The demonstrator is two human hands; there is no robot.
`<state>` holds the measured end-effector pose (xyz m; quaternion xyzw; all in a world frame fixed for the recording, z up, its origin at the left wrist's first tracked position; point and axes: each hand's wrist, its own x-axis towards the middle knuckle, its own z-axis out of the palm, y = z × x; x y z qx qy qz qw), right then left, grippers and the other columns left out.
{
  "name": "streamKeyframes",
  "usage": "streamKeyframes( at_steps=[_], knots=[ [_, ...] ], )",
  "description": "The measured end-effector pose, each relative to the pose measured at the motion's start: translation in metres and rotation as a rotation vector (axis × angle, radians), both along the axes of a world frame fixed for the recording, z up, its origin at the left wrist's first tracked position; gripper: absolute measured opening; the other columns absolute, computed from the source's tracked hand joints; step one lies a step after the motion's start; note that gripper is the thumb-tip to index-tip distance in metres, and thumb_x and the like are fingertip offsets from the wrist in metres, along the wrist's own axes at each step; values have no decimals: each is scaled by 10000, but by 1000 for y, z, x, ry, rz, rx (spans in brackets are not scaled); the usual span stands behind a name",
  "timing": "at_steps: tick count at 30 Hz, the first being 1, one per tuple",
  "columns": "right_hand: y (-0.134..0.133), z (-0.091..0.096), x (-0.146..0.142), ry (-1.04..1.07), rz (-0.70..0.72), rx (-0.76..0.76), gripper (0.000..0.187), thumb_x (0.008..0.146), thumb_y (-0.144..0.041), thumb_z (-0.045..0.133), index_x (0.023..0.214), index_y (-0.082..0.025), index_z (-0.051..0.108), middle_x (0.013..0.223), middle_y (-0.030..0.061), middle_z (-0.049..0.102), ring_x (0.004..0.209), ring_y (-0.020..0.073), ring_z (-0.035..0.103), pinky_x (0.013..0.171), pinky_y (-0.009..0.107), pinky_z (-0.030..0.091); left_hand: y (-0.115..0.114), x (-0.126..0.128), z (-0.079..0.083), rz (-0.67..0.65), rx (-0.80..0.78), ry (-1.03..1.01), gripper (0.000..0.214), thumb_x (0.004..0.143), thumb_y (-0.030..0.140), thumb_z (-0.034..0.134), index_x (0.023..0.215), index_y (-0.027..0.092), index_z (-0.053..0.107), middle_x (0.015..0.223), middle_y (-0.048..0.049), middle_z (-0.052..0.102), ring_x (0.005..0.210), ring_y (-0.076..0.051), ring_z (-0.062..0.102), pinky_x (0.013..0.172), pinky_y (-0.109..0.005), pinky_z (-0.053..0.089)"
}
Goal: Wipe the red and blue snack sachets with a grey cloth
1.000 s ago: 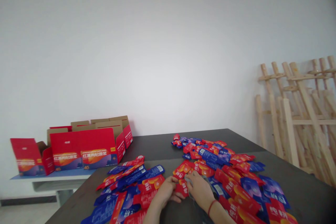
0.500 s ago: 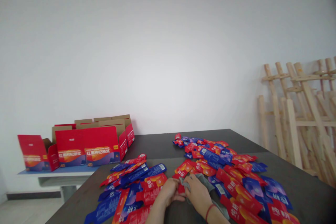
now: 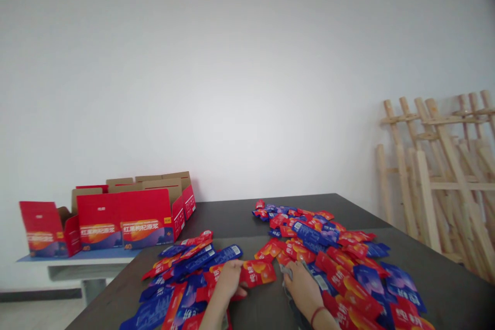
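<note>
Fingers of the left hand (image 3: 229,278) pinch a red pouch (image 3: 258,273) by its left end, with the thumb showing below the pouch's lower edge. The rest of the pouch sticks out to the right of those fingers, its orange-patterned printed face turned up, over the dark table (image 3: 265,314). Its free end points toward the right hand (image 3: 302,286) and stops short of it, leaving a small gap. Fingers of the right hand are curled together around a grey cloth (image 3: 286,271), part of which pokes out past the fingertips, while more hangs below the palm. A thin red band (image 3: 317,312) circles the right wrist.

Under and beside the left hand spreads a left pile of pouches (image 3: 189,268), red and blue mixed, overlapping each other. A larger right pile of pouches (image 3: 342,273) runs along the right side of the table and back toward its far end; some of its red pouches lie just beyond the right fingers. Open red cartons (image 3: 145,216) stand on a low bench (image 3: 108,256) at the left. Wooden frames (image 3: 423,185) lean near the pale wall (image 3: 247,87) at the right.
</note>
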<state>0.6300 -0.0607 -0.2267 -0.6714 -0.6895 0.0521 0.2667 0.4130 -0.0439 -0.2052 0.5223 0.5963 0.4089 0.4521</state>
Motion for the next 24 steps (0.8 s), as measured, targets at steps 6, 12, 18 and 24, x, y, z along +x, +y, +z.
streamKeyframes(
  at_steps=[6, 12, 18, 24],
  knots=[
    [3, -8, -4, -28, 4, 5, 188, 810, -222, 438, 918, -212, 592, 1024, 67, 603, 935, 188, 590, 774, 270, 427, -9, -50, 20, 78, 49, 179, 391, 832, 147, 310, 1122, 116, 571, 775, -65, 703, 614, -174, 663, 481, -243, 481],
    [-1, -3, -5, 0, 22, 10, 171, 791, -211, 457, 883, -212, 602, 1012, 73, 606, 934, 193, 582, 790, 276, 423, -26, -62, 38, 267, 186, 922, 405, 808, 171, 394, 1186, 133, 535, 1010, -119, 663, 960, -234, 618, 792, -328, 465],
    [-4, 1, -5, 8, 27, -1, 186, 816, -246, 434, 854, -217, 614, 1003, 61, 596, 879, 167, 581, 752, 258, 421, -24, -5, 41, 226, 472, 1297, 372, 768, 81, 376, 1061, 132, 601, 1225, -155, 527, 1154, -285, 453, 938, -417, 345],
    [-4, 2, -6, -7, 16, -17, 199, 827, -272, 435, 865, -219, 623, 1016, 61, 589, 868, 172, 588, 728, 270, 428, 12, 61, 18, -104, 367, 1128, 357, 710, 167, 506, 1035, 83, 625, 1087, -188, 622, 1105, -313, 506, 1012, -442, 270]
  ],
)
